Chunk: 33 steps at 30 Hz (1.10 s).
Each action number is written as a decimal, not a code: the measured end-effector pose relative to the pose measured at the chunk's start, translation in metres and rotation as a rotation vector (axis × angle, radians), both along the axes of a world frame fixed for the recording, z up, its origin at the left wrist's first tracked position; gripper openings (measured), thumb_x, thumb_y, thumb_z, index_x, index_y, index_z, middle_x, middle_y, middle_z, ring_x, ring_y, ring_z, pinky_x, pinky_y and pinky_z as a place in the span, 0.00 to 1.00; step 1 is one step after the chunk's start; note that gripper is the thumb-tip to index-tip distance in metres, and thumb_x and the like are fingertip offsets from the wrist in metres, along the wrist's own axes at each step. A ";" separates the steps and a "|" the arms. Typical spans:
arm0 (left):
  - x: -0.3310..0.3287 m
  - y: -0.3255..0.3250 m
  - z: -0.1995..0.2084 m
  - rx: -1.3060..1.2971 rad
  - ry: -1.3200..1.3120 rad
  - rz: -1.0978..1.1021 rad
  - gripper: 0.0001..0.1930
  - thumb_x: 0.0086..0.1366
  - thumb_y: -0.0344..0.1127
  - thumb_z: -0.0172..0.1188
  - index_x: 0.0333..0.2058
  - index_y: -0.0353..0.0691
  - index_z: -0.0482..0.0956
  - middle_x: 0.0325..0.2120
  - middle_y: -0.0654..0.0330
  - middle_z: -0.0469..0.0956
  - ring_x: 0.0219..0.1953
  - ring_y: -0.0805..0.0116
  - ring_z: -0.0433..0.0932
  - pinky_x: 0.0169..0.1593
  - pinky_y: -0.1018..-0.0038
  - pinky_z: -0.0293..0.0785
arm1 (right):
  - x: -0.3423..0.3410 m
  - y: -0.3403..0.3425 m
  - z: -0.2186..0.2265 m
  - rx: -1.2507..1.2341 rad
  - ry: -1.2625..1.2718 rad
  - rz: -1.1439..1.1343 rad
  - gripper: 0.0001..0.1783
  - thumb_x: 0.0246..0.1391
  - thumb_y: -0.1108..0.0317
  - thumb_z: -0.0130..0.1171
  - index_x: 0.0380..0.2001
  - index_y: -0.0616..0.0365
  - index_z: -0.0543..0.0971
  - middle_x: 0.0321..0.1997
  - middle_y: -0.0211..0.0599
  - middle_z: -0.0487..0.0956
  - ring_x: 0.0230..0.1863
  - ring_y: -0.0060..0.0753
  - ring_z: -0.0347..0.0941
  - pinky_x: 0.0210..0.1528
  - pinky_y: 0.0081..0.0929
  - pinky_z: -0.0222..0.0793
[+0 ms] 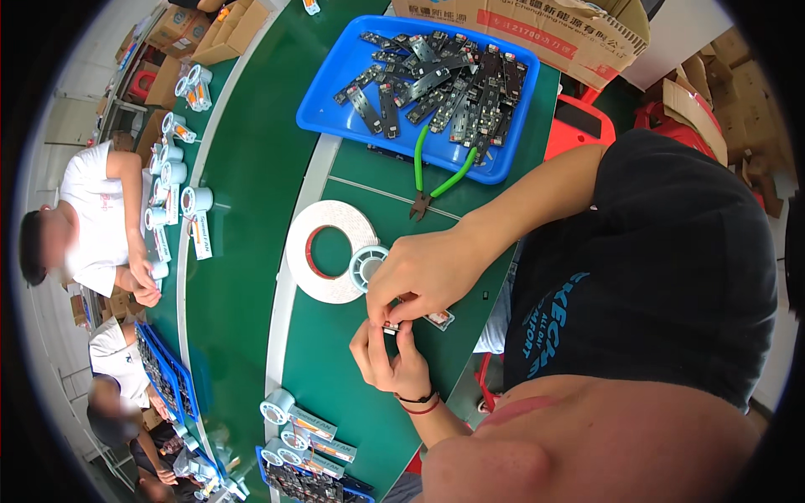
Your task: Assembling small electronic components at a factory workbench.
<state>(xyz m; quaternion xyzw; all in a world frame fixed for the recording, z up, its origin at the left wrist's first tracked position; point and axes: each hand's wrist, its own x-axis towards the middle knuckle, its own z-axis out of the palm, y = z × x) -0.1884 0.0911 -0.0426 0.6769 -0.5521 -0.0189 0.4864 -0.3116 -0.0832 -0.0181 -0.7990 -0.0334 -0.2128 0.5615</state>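
Observation:
My left hand (390, 360), with a dark band and a red cord at the wrist, is closed in a pinch around a small pale piece with reddish bits (391, 326). From above, the fingertips of my right hand (428, 272) press on the same piece; its kind is too small to make out. Partly under my right hand sits a light-blue round fan housing (366, 267). Past that hand's fingers, a clear-edged part (440, 319) shows on the green table. A roll of white tape (302, 281) lies flat by the fan housing. Green-handled cutting pliers (421, 203) rest against the tray.
A blue tray (314, 109) heaped with black circuit-board strips stands beyond the pliers. Several light-blue fans (277, 407) and another board tray (262, 465) are at the lower edge. Across the table, people in white shirts (105, 210) work beside more fans. A cardboard box (537, 38) stands behind.

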 end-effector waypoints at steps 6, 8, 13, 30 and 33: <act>0.005 -0.004 0.001 0.070 -0.153 0.016 0.23 0.53 0.25 0.76 0.50 0.37 0.83 0.42 0.51 0.80 0.40 0.55 0.79 0.42 0.65 0.77 | 0.005 -0.008 0.011 -0.042 0.008 0.032 0.06 0.56 0.72 0.64 0.38 0.56 0.83 0.35 0.36 0.83 0.31 0.36 0.80 0.30 0.30 0.75; 0.004 -0.010 0.001 -0.048 -0.031 -0.013 0.24 0.51 0.26 0.77 0.49 0.38 0.84 0.41 0.55 0.80 0.40 0.57 0.78 0.44 0.65 0.74 | 0.001 -0.010 0.016 -0.062 0.106 -0.032 0.07 0.56 0.73 0.65 0.39 0.56 0.83 0.33 0.34 0.84 0.28 0.32 0.80 0.29 0.28 0.74; 0.004 -0.003 -0.004 -0.031 -0.099 0.030 0.23 0.51 0.29 0.77 0.48 0.40 0.85 0.40 0.58 0.81 0.39 0.58 0.77 0.44 0.66 0.71 | -0.002 -0.005 0.028 0.168 0.306 -0.001 0.07 0.57 0.73 0.65 0.39 0.57 0.83 0.31 0.32 0.85 0.24 0.26 0.80 0.26 0.24 0.72; 0.000 0.001 -0.006 0.053 -0.445 0.163 0.20 0.58 0.27 0.72 0.50 0.37 0.82 0.40 0.56 0.79 0.39 0.57 0.78 0.45 0.63 0.71 | -0.006 0.016 0.018 0.030 0.095 -0.200 0.09 0.50 0.74 0.68 0.36 0.56 0.83 0.33 0.33 0.83 0.21 0.26 0.77 0.21 0.24 0.69; 0.000 -0.005 0.000 0.087 -0.334 0.175 0.19 0.60 0.26 0.70 0.51 0.34 0.81 0.40 0.56 0.78 0.39 0.59 0.78 0.44 0.66 0.73 | -0.006 0.016 0.013 -0.091 0.011 -0.220 0.09 0.50 0.74 0.68 0.36 0.55 0.83 0.38 0.32 0.83 0.22 0.25 0.76 0.21 0.24 0.69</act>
